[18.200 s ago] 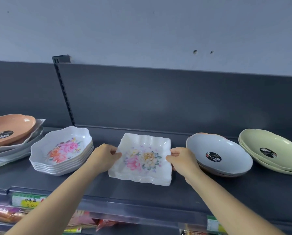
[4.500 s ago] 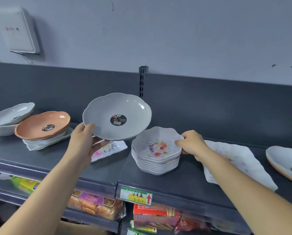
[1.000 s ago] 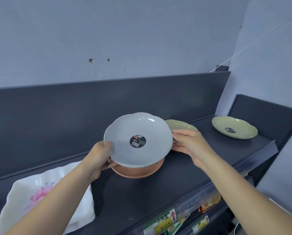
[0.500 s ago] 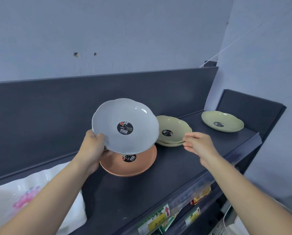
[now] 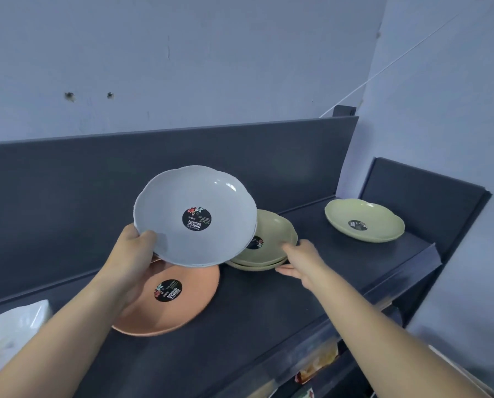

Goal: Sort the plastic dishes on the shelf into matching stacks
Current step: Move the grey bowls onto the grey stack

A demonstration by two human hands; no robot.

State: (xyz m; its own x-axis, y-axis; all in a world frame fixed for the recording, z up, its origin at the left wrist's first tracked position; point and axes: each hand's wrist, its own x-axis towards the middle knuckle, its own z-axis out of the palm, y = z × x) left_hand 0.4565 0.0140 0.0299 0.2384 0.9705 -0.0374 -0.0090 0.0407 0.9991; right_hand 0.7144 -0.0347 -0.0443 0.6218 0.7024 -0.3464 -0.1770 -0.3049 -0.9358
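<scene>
My left hand [image 5: 131, 254] grips the left rim of a grey scalloped dish [image 5: 211, 202], thumb on top. The dish is tilted toward me and has a round black sticker; a second grey rim seems to lie under it. Below it an orange dish [image 5: 188, 305] with the same sticker rests on the dark shelf [image 5: 268, 311]. To the right sits a short stack of pale green dishes [image 5: 271, 234], partly hidden by the grey dish. My right hand [image 5: 303, 259] reaches to the near rim of that stack with straight fingers above and below the edge.
A single green dish [image 5: 366, 216] lies at the shelf's far right end, near the dark end panel [image 5: 420, 193]. A white floral dish [image 5: 7, 334] shows at the left edge. The shelf's back panel rises behind everything. Packaged goods sit on the shelf below.
My right hand has moved left and forward onto the rim of the green stack. The grey dish stays raised in my left hand above the orange dish.
</scene>
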